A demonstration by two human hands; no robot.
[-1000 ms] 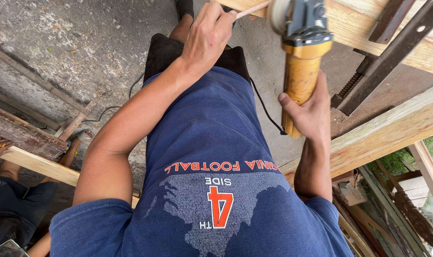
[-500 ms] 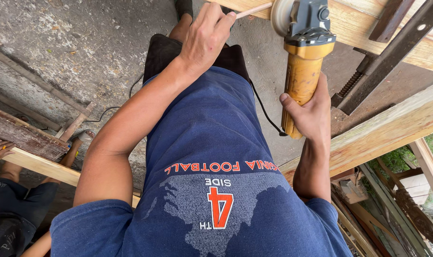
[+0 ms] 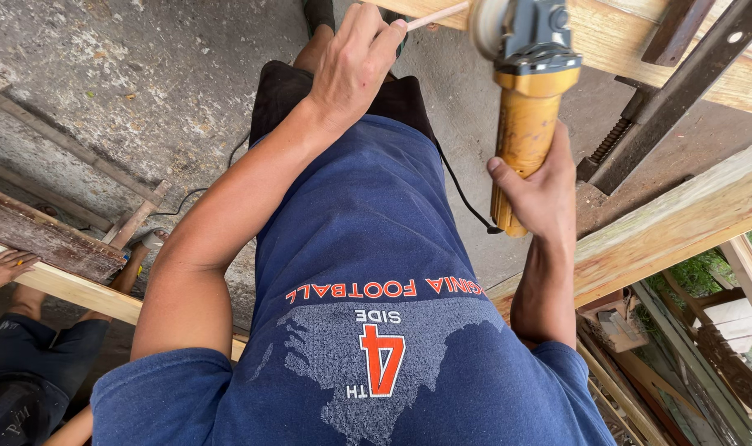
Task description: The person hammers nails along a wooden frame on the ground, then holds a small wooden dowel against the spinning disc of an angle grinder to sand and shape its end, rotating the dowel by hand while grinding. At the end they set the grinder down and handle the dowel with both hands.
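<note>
My right hand grips the yellow body of an angle grinder; its grey head and disc sit near the top, against a pale wooden beam. My left hand is closed around a thin light wooden stick that runs up toward the disc. A black power cord hangs from the grinder across my blue shirt.
A dark metal clamp bar crosses the beam at upper right. A second pale beam runs diagonally at right. Concrete floor lies at left. Another person sits at lower left, a hand on a wooden plank.
The grinder and my right hand have shifted slightly; my left hand has stayed on the thin stick near the disc.
</note>
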